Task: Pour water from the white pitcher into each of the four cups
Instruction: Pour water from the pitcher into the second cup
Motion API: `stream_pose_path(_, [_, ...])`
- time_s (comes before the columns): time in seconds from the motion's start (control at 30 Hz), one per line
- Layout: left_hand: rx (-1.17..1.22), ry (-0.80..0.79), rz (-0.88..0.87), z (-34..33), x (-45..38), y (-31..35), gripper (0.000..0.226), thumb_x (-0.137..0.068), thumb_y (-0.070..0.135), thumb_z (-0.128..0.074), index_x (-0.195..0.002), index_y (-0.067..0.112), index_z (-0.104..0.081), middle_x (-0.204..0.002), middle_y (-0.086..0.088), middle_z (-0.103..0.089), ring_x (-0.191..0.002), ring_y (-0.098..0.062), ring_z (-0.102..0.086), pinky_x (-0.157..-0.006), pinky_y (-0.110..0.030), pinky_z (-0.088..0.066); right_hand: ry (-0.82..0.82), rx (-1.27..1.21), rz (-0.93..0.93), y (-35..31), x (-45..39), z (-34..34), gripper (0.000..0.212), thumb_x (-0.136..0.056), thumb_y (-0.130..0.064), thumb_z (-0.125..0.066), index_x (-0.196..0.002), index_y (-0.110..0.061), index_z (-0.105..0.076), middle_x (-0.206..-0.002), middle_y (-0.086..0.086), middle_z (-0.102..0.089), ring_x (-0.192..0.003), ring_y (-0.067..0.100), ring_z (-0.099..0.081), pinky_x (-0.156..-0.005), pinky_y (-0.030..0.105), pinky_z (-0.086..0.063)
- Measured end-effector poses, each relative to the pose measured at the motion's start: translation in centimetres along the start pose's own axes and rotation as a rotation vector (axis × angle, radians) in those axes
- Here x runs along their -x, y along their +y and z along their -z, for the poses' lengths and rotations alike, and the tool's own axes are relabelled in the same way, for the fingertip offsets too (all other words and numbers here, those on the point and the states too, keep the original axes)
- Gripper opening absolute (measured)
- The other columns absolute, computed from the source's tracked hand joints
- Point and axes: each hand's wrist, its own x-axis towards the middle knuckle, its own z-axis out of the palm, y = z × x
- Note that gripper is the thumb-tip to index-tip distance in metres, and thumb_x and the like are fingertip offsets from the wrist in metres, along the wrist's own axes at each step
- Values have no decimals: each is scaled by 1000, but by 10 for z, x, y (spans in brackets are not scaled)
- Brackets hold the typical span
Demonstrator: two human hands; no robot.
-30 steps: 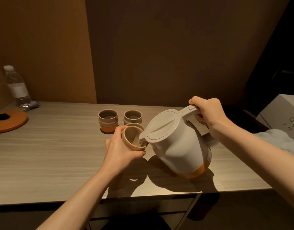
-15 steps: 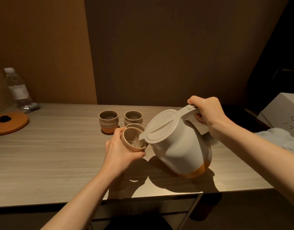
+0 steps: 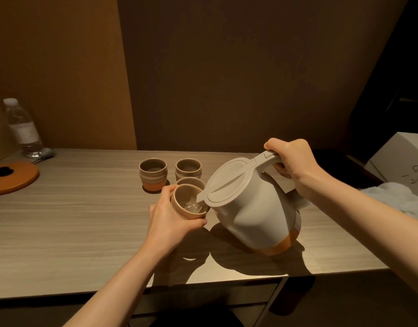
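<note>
left grip [image 3: 172,220]: wrapped round the cup [image 3: 189,201], tipped under the spout
right grip [image 3: 295,161]: fist clamped on the white pitcher [image 3: 252,208] handle, pitcher tilted, water landing inside

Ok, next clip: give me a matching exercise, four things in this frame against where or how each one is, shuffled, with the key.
Things:
1. pitcher
2. held cup
3. bottle
4. orange disc

States:
A. flat on the table's far left edge
B. gripped by the left hand, off the table
C. tilted, handle gripped by the right hand
D. upright at the back left corner

Pairs: 1-C, 2-B, 3-D, 4-A
</note>
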Motion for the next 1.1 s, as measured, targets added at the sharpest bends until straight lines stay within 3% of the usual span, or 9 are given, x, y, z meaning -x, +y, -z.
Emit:
stream_pose_path(0.13, [5, -4, -6, -1, 0, 1, 95, -45, 41, -93, -120, 42, -35, -115, 15, -53, -121, -23, -48, -96, -49, -48, -4, -2, -2, 0, -1, 1, 35, -81, -19, -62, -50, -11, -50, -52, 7, -42, -47, 15, -36, -49, 27, -30])
stream_pose_path(0.27, [21, -11, 11, -2, 0, 1, 99, -35, 57, -84, -120, 43, -36, -117, 14, -56, -120, -23, -49, -95, -49, -49, -7, 7, 0, 1, -1, 2, 36, -81, -19, -62, -48, -11, -50, -51, 6, -42, -45, 15, -36, -48, 26, -30])
stream_pose_path(0.67, [27, -30, 25, -5, 0, 1, 97, -32, 61, -81, -117, 46, -35, -114, 15, -58, -118, -22, -51, -95, -48, -48, -16, 42, -7, 6, -2, 3, 34, -80, -22, -61, -50, -10, -50, -48, 5, -42, -46, 15, -35, -47, 27, -29])
stream_pose_path(0.83, [30, -31, 30, -5, 0, 0, 100, -31, 60, -81, -119, 44, -37, -116, 13, -58, -119, -23, -50, -94, -48, -49, -18, 53, -4, 7, -2, 2, 27, -80, -23, -61, -59, -6, -56, -63, 13, -47, -52, 17, -39, -50, 29, -31])
stream_pose_path(1.1, [28, -25, 29, -5, 0, -2, 97, -32, 61, -81, -117, 47, -36, -115, 15, -58, -119, -22, -50, -94, -48, -49, -20, 59, 3, 8, -2, 1, 28, -80, -23, -61, -58, -7, -56, -62, 13, -49, -57, 20, -42, -54, 30, -34])
